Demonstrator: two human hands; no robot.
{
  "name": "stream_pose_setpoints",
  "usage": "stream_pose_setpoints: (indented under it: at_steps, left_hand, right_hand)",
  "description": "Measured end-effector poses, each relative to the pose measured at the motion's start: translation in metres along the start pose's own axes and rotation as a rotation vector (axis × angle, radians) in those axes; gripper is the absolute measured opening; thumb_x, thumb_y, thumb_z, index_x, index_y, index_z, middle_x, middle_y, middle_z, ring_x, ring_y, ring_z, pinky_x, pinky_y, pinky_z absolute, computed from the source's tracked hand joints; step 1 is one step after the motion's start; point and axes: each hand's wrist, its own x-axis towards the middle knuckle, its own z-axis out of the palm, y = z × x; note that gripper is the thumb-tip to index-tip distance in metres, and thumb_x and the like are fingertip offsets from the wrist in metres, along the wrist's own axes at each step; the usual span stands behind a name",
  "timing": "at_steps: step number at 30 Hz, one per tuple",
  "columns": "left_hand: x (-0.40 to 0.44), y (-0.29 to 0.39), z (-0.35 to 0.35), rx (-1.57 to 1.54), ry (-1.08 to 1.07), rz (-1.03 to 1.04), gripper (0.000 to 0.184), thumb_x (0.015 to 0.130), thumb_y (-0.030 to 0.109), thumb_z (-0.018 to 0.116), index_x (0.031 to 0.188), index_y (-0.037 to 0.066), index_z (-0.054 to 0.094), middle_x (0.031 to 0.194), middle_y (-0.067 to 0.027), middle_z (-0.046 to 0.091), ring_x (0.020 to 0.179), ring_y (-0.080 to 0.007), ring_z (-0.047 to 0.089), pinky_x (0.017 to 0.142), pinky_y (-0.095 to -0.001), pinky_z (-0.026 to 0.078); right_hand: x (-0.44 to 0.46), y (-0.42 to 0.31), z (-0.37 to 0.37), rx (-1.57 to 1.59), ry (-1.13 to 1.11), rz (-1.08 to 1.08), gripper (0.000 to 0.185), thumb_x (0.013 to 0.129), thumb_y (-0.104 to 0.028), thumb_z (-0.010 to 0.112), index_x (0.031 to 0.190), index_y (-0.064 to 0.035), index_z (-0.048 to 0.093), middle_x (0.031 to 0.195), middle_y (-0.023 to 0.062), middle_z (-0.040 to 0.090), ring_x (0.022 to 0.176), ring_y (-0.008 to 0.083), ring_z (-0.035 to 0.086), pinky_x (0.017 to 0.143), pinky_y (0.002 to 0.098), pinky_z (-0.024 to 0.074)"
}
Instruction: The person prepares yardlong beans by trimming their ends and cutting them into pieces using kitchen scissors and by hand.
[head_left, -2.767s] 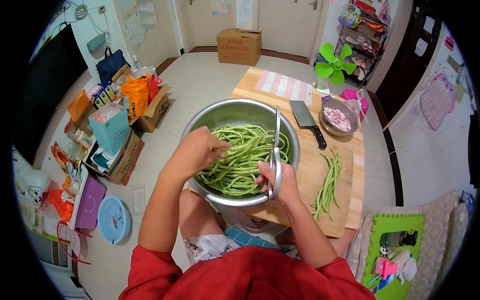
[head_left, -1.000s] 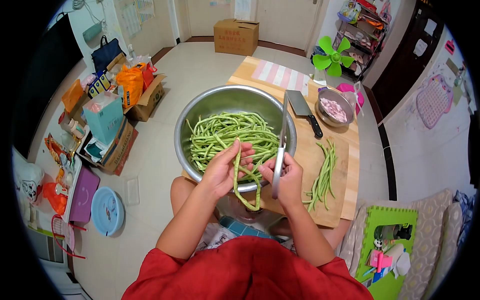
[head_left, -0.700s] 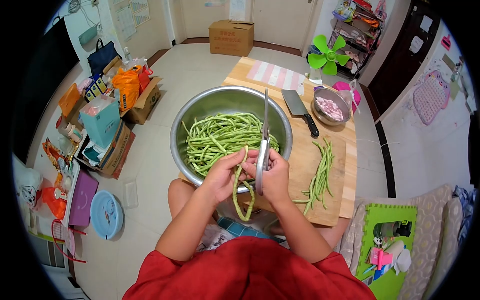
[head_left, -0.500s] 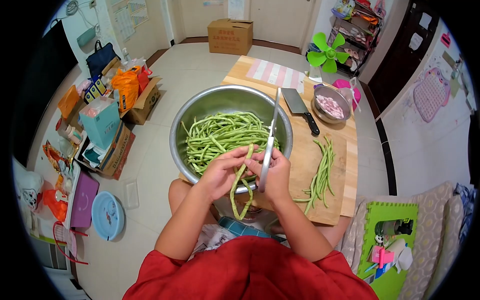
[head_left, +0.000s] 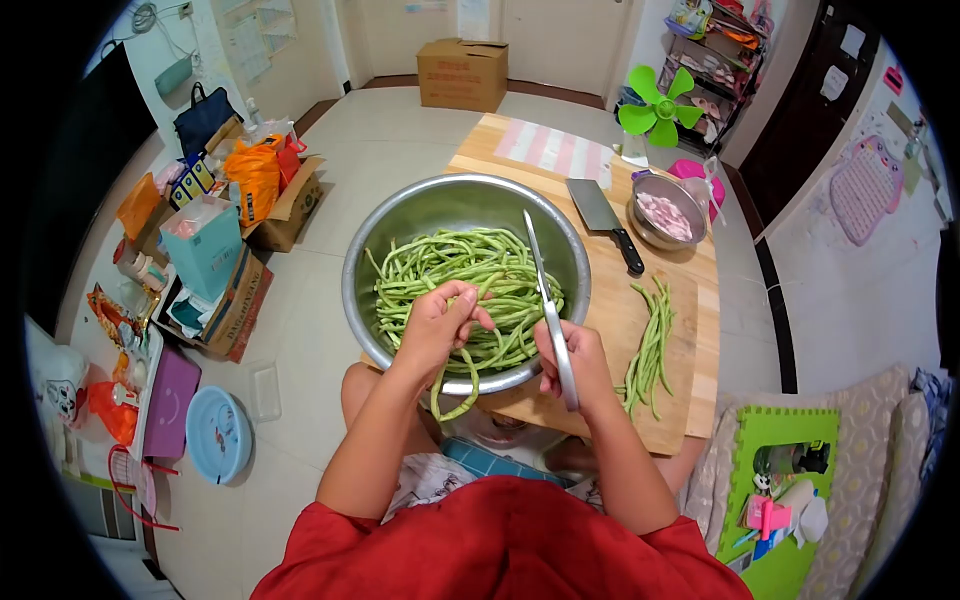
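Observation:
My left hand (head_left: 438, 322) is closed on a long green bean (head_left: 460, 408) at the near side of a large metal bowl (head_left: 362, 330). One stretch of the bean hangs below the fingers in a loop over the rim. In my right hand (head_left: 580, 365) is a pair of scissors (head_left: 545, 285), seen edge-on, blades pointing up and away over the bowl's right part. A gap separates the scissors from the held bean. Many long green beans (head_left: 455, 255) lie heaped inside the bowl. Right of it, a small bunch of beans (head_left: 652, 345) rests on a cutting board (head_left: 600, 400).
Behind the board lies a cleaver (head_left: 597, 207) with a black handle. A smaller metal bowl (head_left: 640, 222) holds pale pink meat pieces (head_left: 664, 216). Farther back stands a green fan (head_left: 660, 106). On the floor to the left are a blue basin (head_left: 200, 400) and several packed boxes.
My hands have moved apart. The left one has shifted left and up over the bowl with the bean; the right one has gone right and slightly down with the scissors.

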Motion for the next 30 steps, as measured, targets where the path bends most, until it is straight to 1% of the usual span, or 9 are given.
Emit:
stream_pose_setpoints:
  at_steps: [3, 5, 6, 7, 10, 12, 18, 24, 30]
  left_hand:
    - [0.001, 0.0, -0.002, -0.049, -0.013, 0.033, 0.023, 0.095, 0.023, 0.047, 0.099, 0.002, 0.055, 0.069, -0.0019, 0.058, 0.051, -0.0023, 0.037, 0.046, -0.0162, 0.03]
    - [-0.003, 0.0, -0.002, -0.084, -0.022, 0.036, 0.022, 0.095, 0.024, 0.048, 0.098, 0.003, 0.054, 0.064, -0.0011, 0.054, 0.049, -0.0023, 0.036, 0.044, -0.0166, 0.028]
    - [-0.004, 0.0, -0.005, -0.111, -0.057, 0.031, 0.021, 0.095, 0.023, 0.048, 0.098, 0.003, 0.054, 0.063, -0.001, 0.053, 0.047, -0.0024, 0.035, 0.043, -0.0168, 0.028]
    - [-0.005, -0.001, -0.006, -0.14, -0.091, 0.025, 0.021, 0.095, 0.023, 0.048, 0.097, 0.003, 0.053, 0.061, -0.001, 0.052, 0.045, -0.0025, 0.034, 0.042, -0.017, 0.027]
    - [-0.012, 0.001, -0.006, -0.129, -0.104, 0.015, 0.02, 0.095, 0.022, 0.047, 0.096, 0.003, 0.053, 0.058, -0.0013, 0.05, 0.042, -0.0029, 0.032, 0.04, -0.0167, 0.025]
    - [-0.018, 0.002, -0.004, -0.049, -0.138, -0.001, 0.02, 0.096, 0.022, 0.046, 0.096, 0.003, 0.052, 0.056, -0.0019, 0.051, 0.041, -0.0028, 0.033, 0.039, -0.0166, 0.025]
    - [-0.027, -0.007, 0.0, -0.049, -0.17, -0.009, 0.02, 0.096, 0.022, 0.046, 0.094, 0.003, 0.053, 0.056, -0.0027, 0.052, 0.04, -0.0026, 0.034, 0.039, -0.0162, 0.025]
    - [-0.026, -0.008, 0.0, -0.052, -0.172, -0.019, 0.02, 0.096, 0.022, 0.046, 0.095, 0.003, 0.054, 0.056, -0.002, 0.052, 0.04, -0.0021, 0.033, 0.039, -0.0161, 0.025]
    - [-0.026, -0.008, 0.002, -0.054, -0.175, -0.037, 0.02, 0.096, 0.023, 0.047, 0.095, 0.004, 0.054, 0.056, -0.0008, 0.052, 0.041, -0.0016, 0.033, 0.039, -0.0158, 0.024]
  right_hand:
    - [-0.008, -0.001, -0.007, -0.064, -0.065, 0.015, 0.037, 0.084, -0.038, 0.063, 0.076, -0.0016, 0.057, 0.058, 0.0005, 0.053, 0.042, 0.0077, 0.048, 0.04, 0.0225, 0.0391]
    - [-0.018, -0.005, -0.011, -0.242, -0.102, 0.065, 0.036, 0.084, -0.036, 0.063, 0.077, -0.0009, 0.058, 0.059, 0.0018, 0.054, 0.042, 0.0087, 0.049, 0.042, 0.0234, 0.0408]
    - [-0.023, -0.001, -0.014, -0.309, -0.092, 0.069, 0.036, 0.082, -0.036, 0.065, 0.079, -0.0004, 0.059, 0.059, 0.0027, 0.054, 0.046, 0.0104, 0.05, 0.046, 0.0258, 0.0411]
    - [-0.027, 0.001, -0.017, -0.311, -0.09, 0.068, 0.036, 0.082, -0.036, 0.065, 0.079, -0.0004, 0.059, 0.059, 0.0027, 0.054, 0.046, 0.0104, 0.05, 0.046, 0.0258, 0.0411]
    - [-0.038, 0.014, -0.024, -0.455, -0.134, -0.005, 0.037, 0.076, -0.038, 0.067, 0.083, -0.0014, 0.061, 0.061, 0.0066, 0.055, 0.056, 0.0167, 0.051, 0.055, 0.0314, 0.0411]
    - [-0.046, 0.019, -0.026, -0.465, -0.156, -0.011, 0.038, 0.076, -0.038, 0.067, 0.083, -0.0014, 0.061, 0.061, 0.0076, 0.056, 0.056, 0.0174, 0.051, 0.056, 0.0318, 0.0414]
    - [-0.055, 0.027, -0.025, -0.371, -0.168, 0.011, 0.036, 0.075, -0.035, 0.07, 0.081, -0.0013, 0.06, 0.059, 0.0084, 0.056, 0.052, 0.0167, 0.049, 0.054, 0.0312, 0.0411]
    - [-0.053, 0.025, -0.025, -0.499, -0.179, 0.004, 0.034, 0.076, -0.034, 0.069, 0.079, -0.0016, 0.059, 0.057, 0.0082, 0.055, 0.051, 0.0163, 0.049, 0.052, 0.0313, 0.0401]
    - [-0.051, 0.04, -0.023, -0.418, -0.187, -0.03, 0.033, 0.078, -0.033, 0.069, 0.078, -0.0017, 0.059, 0.062, 0.0085, 0.058, 0.051, 0.0155, 0.05, 0.052, 0.0307, 0.04]
